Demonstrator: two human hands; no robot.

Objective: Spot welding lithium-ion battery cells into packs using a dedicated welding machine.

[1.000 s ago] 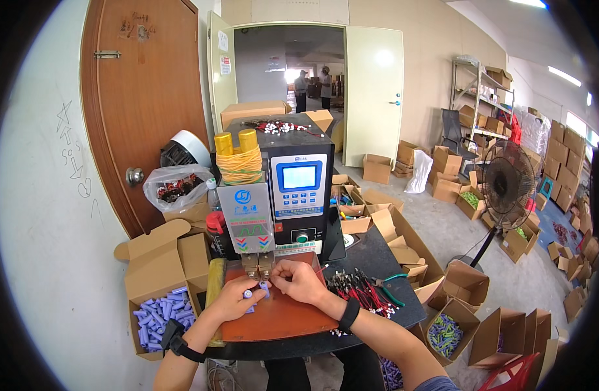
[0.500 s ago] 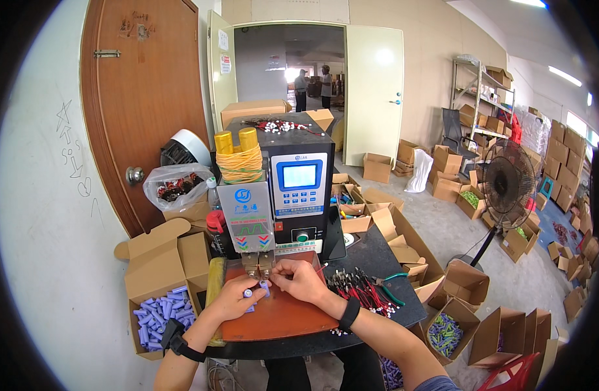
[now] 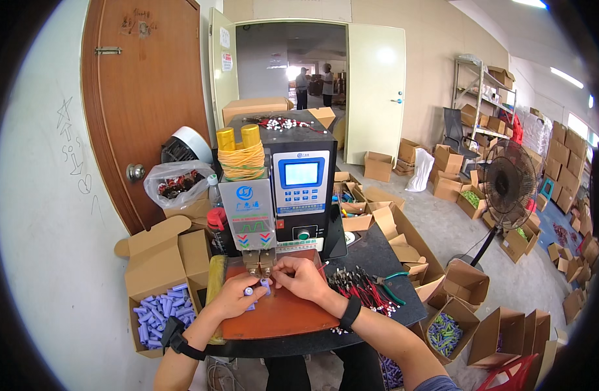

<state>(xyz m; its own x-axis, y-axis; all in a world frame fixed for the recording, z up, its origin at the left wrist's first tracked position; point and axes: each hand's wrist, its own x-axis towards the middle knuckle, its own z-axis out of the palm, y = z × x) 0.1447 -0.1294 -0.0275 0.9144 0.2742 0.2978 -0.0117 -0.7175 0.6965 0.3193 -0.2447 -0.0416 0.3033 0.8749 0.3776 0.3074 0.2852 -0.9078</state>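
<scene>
My left hand [image 3: 226, 300] is closed around a purple cylindrical battery cell [image 3: 249, 291], just below the metal electrode tips [image 3: 259, 262] of a spot welding machine [image 3: 247, 212]. A second purple cell [image 3: 265, 286] stands tilted beside its fingertips, under the electrodes. On the other side, my right hand [image 3: 300, 280] is closed in a pinch close to that cell's top. What its fingers hold is too small to make out. Both hands are over an orange-brown mat [image 3: 293, 319] on the black table.
A carton [image 3: 157, 264] of purple cells stands at the left. Red-and-black wire leads [image 3: 361, 290] and green-handled pliers [image 3: 394, 290] lie right of the mat. Farther right are cartons [image 3: 465, 287] and a standing fan [image 3: 508, 186]. Two people [image 3: 314, 86] stand beyond the doorway.
The whole view has shifted very slightly. Both hands and the cells keep nearly the same place under the electrodes.
</scene>
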